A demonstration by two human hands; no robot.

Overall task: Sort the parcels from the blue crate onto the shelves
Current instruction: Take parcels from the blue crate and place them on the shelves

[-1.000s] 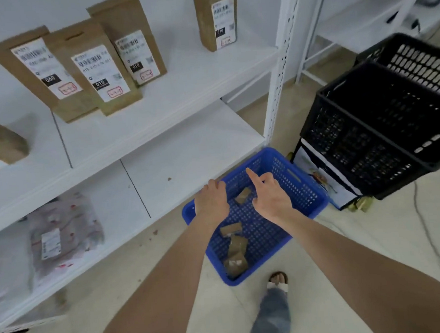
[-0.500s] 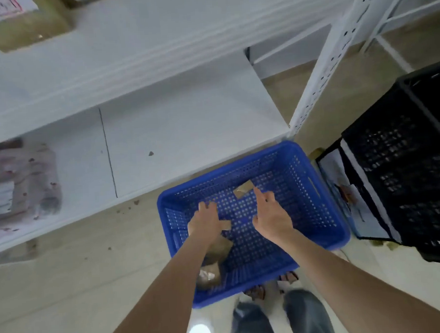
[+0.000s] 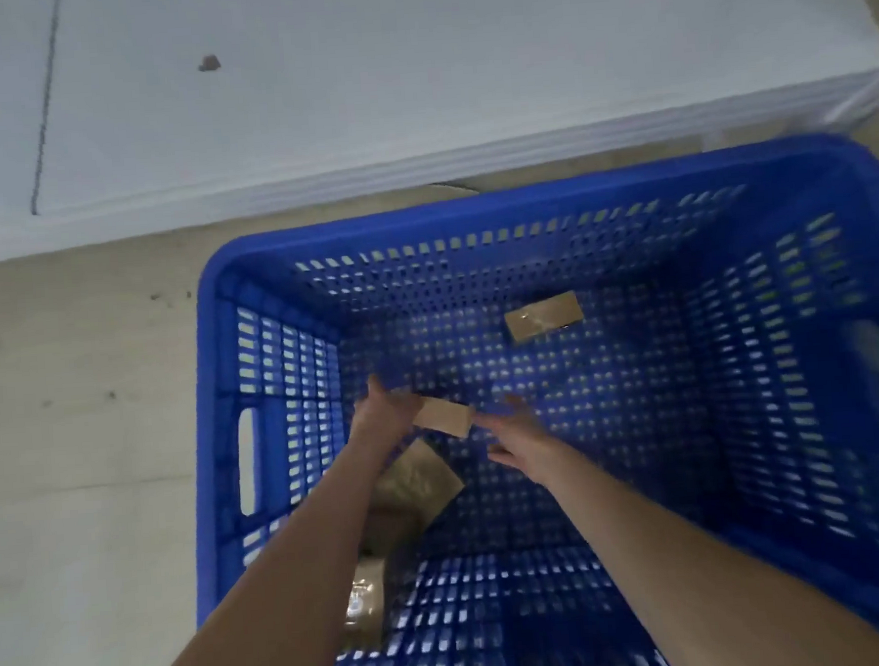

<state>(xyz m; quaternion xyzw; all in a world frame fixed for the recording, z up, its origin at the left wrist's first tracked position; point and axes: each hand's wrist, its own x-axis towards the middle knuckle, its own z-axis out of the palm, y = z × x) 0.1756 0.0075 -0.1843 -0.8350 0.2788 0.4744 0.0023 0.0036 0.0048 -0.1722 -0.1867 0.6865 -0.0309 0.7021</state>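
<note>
1. Nearest the camera, a brown parcel (image 3: 364, 602) lies on the floor of the blue crate (image 3: 215, 398), partly hidden by the left forearm. Its long axis runs roughly away from the viewer.

2. Just beyond it, a larger parcel (image 3: 418, 481) lies skewed, one corner pointing right. The left forearm crosses over it, so how much of it is covered is unclear.

3. Further in is the small parcel (image 3: 442, 419) that both hands are reaching for.
   - Its long axis runs left to right, tipped slightly down at the right end.
   - It sits directly between the hands.
   - The left hand (image 3: 386, 413) is on its left end and is the nearer of the two. Blur hides whether those fingers curl round the parcel or only rest against it.
   - The right hand (image 3: 516, 436) is spread, thumb apart from the fingers. Its fingertips are at or just short of the right end, and it holds nothing.
   - My judgement is that the next move calls for the right hand to travel a short way left along that axis, so that the parcel is caught end to end.

4. Well beyond the hands, a fourth parcel (image 3: 543, 316) lies alone near the crate's far wall, long axis also left to right.

5. Past the crate's far rim is a strip of pale floor (image 3: 71, 406), then the white bottom shelf (image 3: 411, 77), which carries only a small dark speck (image 3: 209, 63).
</note>
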